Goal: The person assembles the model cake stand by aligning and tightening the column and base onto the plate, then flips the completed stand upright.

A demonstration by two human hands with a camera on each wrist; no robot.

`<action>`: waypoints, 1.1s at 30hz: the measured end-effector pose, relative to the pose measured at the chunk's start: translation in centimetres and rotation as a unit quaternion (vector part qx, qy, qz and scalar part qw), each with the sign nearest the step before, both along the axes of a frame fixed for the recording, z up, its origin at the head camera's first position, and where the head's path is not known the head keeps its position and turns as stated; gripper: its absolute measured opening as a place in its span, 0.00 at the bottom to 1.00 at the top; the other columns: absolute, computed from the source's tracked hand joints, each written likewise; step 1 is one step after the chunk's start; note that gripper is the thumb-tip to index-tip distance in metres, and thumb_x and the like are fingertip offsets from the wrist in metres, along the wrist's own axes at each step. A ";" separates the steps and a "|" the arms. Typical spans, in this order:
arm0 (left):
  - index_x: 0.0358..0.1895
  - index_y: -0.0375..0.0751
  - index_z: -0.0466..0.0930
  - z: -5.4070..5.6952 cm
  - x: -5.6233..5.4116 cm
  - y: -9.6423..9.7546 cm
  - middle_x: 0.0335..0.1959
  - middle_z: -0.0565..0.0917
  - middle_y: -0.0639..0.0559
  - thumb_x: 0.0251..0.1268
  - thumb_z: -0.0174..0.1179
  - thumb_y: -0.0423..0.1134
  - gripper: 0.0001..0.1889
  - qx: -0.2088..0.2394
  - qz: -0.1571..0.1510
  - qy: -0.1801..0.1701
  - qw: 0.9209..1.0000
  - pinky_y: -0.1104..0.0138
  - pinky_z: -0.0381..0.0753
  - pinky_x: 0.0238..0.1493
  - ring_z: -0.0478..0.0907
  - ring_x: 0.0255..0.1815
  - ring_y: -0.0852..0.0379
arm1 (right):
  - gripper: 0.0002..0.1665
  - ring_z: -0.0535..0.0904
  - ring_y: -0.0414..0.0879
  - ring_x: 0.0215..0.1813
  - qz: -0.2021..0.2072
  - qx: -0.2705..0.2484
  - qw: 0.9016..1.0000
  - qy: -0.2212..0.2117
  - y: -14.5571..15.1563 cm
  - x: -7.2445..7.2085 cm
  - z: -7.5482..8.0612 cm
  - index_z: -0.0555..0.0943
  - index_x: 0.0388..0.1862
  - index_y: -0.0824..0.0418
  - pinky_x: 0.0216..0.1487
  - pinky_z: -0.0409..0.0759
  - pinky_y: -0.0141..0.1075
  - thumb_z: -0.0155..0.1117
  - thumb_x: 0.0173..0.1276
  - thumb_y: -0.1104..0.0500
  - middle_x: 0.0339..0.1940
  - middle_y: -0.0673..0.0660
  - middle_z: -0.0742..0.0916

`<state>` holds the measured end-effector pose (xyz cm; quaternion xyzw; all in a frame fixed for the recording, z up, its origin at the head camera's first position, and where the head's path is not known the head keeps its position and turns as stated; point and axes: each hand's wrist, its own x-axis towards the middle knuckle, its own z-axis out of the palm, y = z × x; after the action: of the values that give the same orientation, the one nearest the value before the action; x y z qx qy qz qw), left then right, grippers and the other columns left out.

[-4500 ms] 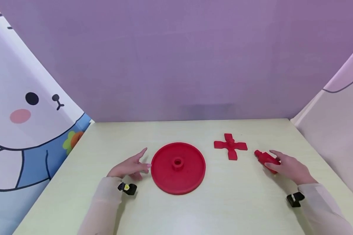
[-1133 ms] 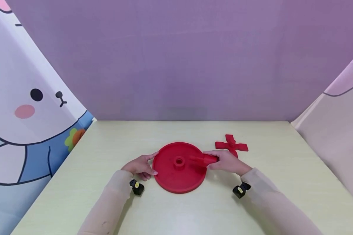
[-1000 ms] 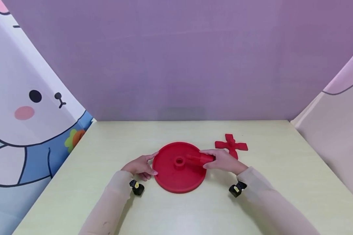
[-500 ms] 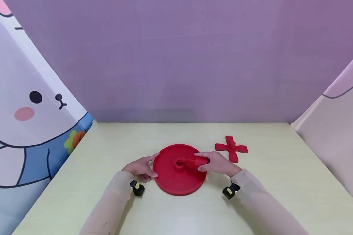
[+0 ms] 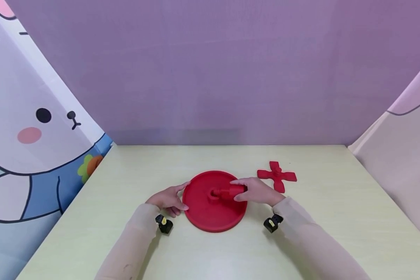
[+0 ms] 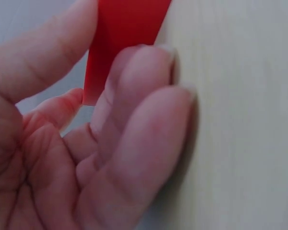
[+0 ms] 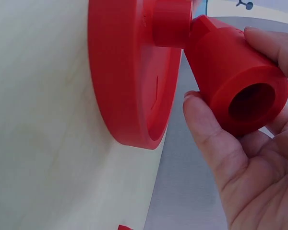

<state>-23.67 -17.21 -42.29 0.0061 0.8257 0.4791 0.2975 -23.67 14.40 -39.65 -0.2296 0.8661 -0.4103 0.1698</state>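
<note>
A round red base (image 5: 210,219) with a raised rim lies flat on the table. From its middle rises a hollow round socket (image 7: 169,24). My left hand (image 5: 167,199) holds the base's left edge, thumb and index finger spread along the rim. Its other fingers curl beside the disc, close to the tabletop in the left wrist view. Over the base's right half, my right hand (image 5: 259,191) grips a red cylinder (image 7: 225,62) between thumb and fingers. The cylinder is tilted, its narrow end right at the socket's top and its wide, hollow end facing the right wrist camera.
A flat red four-armed cross (image 5: 277,177) with a knob at its centre lies on the table (image 5: 154,163) behind my right hand. A purple cloth (image 5: 210,77) stands along the back edge. On the left hangs a cartoon-printed cloth (image 5: 38,163).
My right hand has carried the red cylinder from the table's right side leftward to the socket, slowing lately. My left hand has come onto the base's rim. The cross lies where it was.
</note>
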 end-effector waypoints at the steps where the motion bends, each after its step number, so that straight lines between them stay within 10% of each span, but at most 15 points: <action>1: 0.77 0.54 0.50 0.0 0.0 0.0 0.17 0.76 0.46 0.56 0.67 0.31 0.47 0.001 -0.001 -0.001 1.000 0.68 0.78 0.22 0.70 0.14 0.57 | 0.32 0.77 0.43 0.31 0.001 0.000 1.000 -0.002 0.0 0.0 0.0 0.73 0.65 0.67 0.37 0.77 0.36 0.68 0.61 0.61 0.29 0.50 0.83; 22: 0.76 0.54 0.51 0.0 0.2 0.2 0.18 0.78 0.45 0.56 0.68 0.32 0.47 -0.020 0.000 0.010 1.000 0.67 0.79 0.24 0.72 0.16 0.56 | 0.32 0.75 0.53 0.52 -0.105 -0.070 0.992 0.025 -2.8 -0.2 1.2 0.74 0.62 0.62 0.42 0.83 0.39 0.72 0.57 0.64 0.51 0.57 0.81; 33: 0.76 0.55 0.51 0.0 0.2 0.2 0.18 0.78 0.46 0.56 0.67 0.31 0.46 -0.018 0.005 0.005 1.000 0.68 0.78 0.23 0.72 0.16 0.56 | 0.31 0.76 0.53 0.51 -0.073 -0.036 0.993 0.087 -4.4 -0.3 2.5 0.76 0.62 0.64 0.43 0.82 0.39 0.71 0.59 0.63 0.52 0.59 0.81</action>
<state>-23.48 -16.98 -42.28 -0.0011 0.8359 0.4657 0.2906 -24.01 9.97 -37.15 -0.2068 0.8765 -0.4311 0.0553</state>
